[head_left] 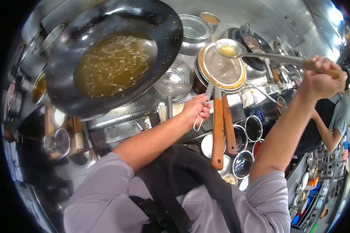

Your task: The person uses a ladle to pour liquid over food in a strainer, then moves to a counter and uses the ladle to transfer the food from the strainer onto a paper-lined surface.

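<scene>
My right hand (pixel 323 77) is wrapped round the wooden handle of a long ladle (pixel 274 58), raised at the right. The ladle's bowl holds some yellowish liquid and hangs over a round fine-mesh strainer (pixel 221 68). That strainer rests on top of a pot, its mesh greyish and its rim yellow-brown. Fingers curled, my left hand (pixel 196 110) grips the strainer's flat metal handle, which ends in a wire loop below the hand. Beside it, two wooden handles (pixel 217 134) stick out towards me. A large black wok (pixel 169 35) at upper left contains bubbling golden oil (pixel 112 66).
A perforated skimmer (pixel 175 79) lies between wok and strainer. Behind them stand a metal pot (pixel 194 29) and a small can (pixel 210 18). Several seasoning containers (pixel 243 163) crowd below the wooden handles. A co-worker's arm (pixel 326 128) is at the right.
</scene>
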Motion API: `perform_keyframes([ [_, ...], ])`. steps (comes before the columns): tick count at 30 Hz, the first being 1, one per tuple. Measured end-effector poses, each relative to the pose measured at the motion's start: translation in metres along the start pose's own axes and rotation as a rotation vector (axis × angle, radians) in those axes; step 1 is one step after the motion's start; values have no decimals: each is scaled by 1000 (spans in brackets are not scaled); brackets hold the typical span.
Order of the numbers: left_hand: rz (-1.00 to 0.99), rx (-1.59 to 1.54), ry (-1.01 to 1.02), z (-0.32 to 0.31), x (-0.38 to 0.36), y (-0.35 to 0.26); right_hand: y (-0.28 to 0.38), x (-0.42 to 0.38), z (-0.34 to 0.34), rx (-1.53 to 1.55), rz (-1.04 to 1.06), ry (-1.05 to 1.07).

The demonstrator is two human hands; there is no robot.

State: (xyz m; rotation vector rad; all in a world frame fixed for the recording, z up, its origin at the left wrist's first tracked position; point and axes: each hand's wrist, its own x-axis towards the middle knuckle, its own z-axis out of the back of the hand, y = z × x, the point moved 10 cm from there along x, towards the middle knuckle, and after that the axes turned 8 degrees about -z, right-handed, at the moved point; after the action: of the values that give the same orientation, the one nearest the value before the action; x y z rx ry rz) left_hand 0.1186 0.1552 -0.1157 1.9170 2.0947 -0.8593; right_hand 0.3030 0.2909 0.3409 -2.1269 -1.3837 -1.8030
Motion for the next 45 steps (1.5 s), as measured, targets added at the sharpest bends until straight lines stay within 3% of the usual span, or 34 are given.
perform_keyframes([
  [5,-33,26,-19,6,3,-2,16,60,-99,147,-96,290],
  [7,-26,22,16,10,11,1,-11,92,-147,328,-231,509],
  [10,-21,-4,86,8,18,4,23,15,-238,33,109,353],
  [11,-28,16,57,7,13,2,25,-9,-267,41,114,358],
  [13,-37,32,27,5,8,-1,34,-54,-324,11,216,509],
  [15,-50,46,31,4,8,-1,43,-90,-360,-262,573,647],
  [17,-58,45,30,4,9,-2,30,-124,-393,-159,670,803],
  [19,-54,48,31,3,10,3,29,-164,-415,70,529,1091],
  [21,-80,33,27,2,10,2,30,-188,-436,219,388,1249],
  [23,-92,18,49,0,11,5,35,-186,-428,35,273,1220],
  [27,-66,21,0,2,7,12,45,-106,-370,-159,433,1015],
  [29,-52,-4,12,2,5,10,62,-70,-326,-535,518,983],
  [32,-16,-48,23,-2,4,6,24,18,-190,-245,68,174],
  [34,-6,-64,32,-4,2,3,-53,79,-110,218,-209,295],
  [35,-1,-60,32,-6,1,2,-15,32,-107,-159,44,34],
  [38,32,-93,26,-13,-2,-1,-57,34,-57,-129,-112,-94],
  [45,63,-59,71,-16,-5,-3,-136,71,-14,-251,-215,-154],
])
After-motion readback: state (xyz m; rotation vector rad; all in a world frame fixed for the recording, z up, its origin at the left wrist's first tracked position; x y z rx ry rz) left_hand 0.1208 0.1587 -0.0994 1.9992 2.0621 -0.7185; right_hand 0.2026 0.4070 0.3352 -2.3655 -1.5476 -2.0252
